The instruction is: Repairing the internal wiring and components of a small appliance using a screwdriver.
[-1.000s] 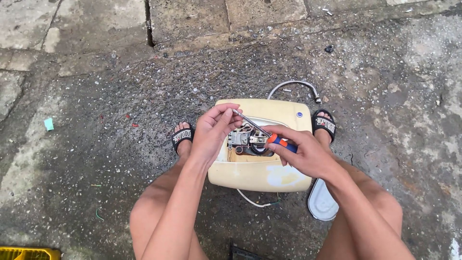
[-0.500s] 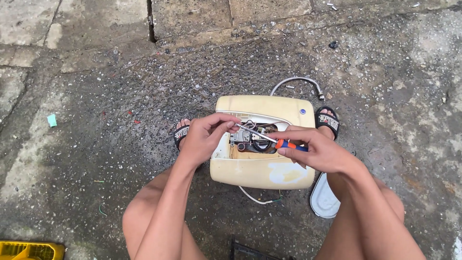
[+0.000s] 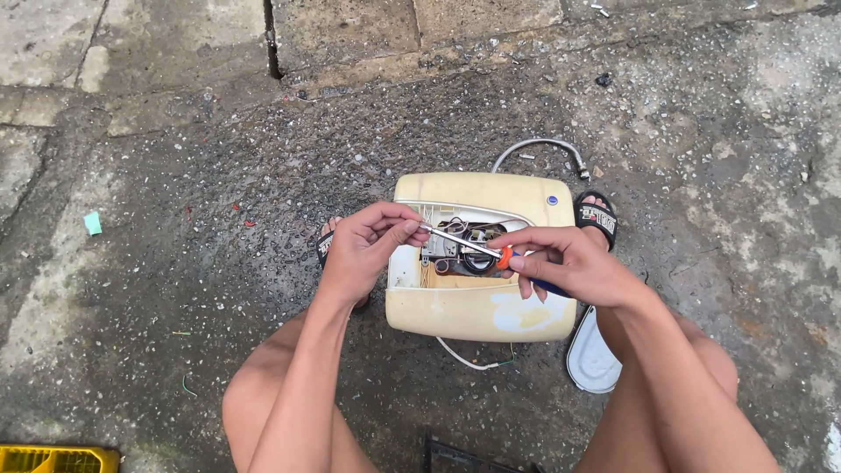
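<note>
Cream-yellow plastic casing (image 3: 477,311) of a small appliance is lying flat on the wet concrete ground (image 3: 219,175) right of the frame's centre, between our knees. Its front is stained and faded, with a pale patch at its lower right. An opening in its upper middle is showing dark wiring and metal parts (image 3: 462,252); we cannot tell what they are.

We are holding a screwdriver (image 3: 477,247) level over that opening. Our right hand (image 3: 569,263) is curling tightly around the orange and blue handle, fingers closed on it. Our left hand (image 3: 363,250) is pinching the tip of the bare metal shaft between thumb and forefinger, the other fingers folding loosely. Both hands and the shaft are covering part of the opening.

A braided metal hose (image 3: 543,147) is arching from behind the casing's upper right edge. A white oval cover (image 3: 591,361) is lying just beside the lower right corner, and a thin white cable (image 3: 464,357) is looping out below the bottom edge. Our sandalled feet (image 3: 597,217) are showing on either side of the casing. A yellow crate corner (image 3: 53,457) is sitting at the lower left, and a small green scrap (image 3: 93,223) is lying at the far left.
</note>
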